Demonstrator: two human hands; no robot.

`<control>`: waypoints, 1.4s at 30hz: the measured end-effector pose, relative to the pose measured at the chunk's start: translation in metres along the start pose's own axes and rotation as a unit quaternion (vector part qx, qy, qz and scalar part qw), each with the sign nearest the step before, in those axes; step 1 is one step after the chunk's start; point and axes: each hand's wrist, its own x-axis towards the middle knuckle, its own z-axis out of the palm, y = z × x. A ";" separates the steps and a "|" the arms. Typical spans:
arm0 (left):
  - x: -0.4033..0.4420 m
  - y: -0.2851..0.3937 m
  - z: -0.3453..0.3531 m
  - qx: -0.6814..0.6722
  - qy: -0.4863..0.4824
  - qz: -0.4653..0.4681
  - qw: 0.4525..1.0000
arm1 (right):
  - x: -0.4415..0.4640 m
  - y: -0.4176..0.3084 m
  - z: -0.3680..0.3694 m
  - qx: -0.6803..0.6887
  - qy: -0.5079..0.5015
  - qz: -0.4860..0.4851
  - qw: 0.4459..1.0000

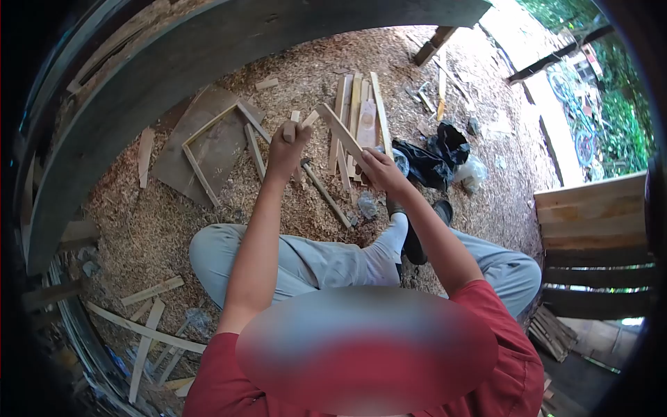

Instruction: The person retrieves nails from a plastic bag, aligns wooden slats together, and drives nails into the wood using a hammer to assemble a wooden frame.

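My left hand is closed around pale wood, its fingers hiding most of what it grips. A short light piece reaches from that fist to the upper end of a longer wooden strip, the two meeting at an angle; whether they are fastened I cannot tell. My right hand grips the lower end of the longer strip. Both hands are raised in front of my crossed legs. Below them, a hammer-like tool with a wooden handle lies on the shavings.
Several wooden strips lie ahead. At left, an angled wooden frame rests on a dark board. A black plastic bag is at right. A large beam crosses the upper left. More offcuts lie lower left.
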 end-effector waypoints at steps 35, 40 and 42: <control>-0.099 0.182 0.193 -0.050 -0.260 0.192 0.945 | -0.298 -0.142 -0.102 -0.333 0.235 -0.396 0.823; -0.110 0.202 0.244 -0.109 -0.337 0.203 0.913 | -0.345 -0.146 -0.126 -0.338 0.267 -0.387 0.815; -0.119 0.208 0.258 -0.072 -0.343 0.218 0.911 | -0.365 -0.148 -0.133 -0.347 0.272 -0.360 0.822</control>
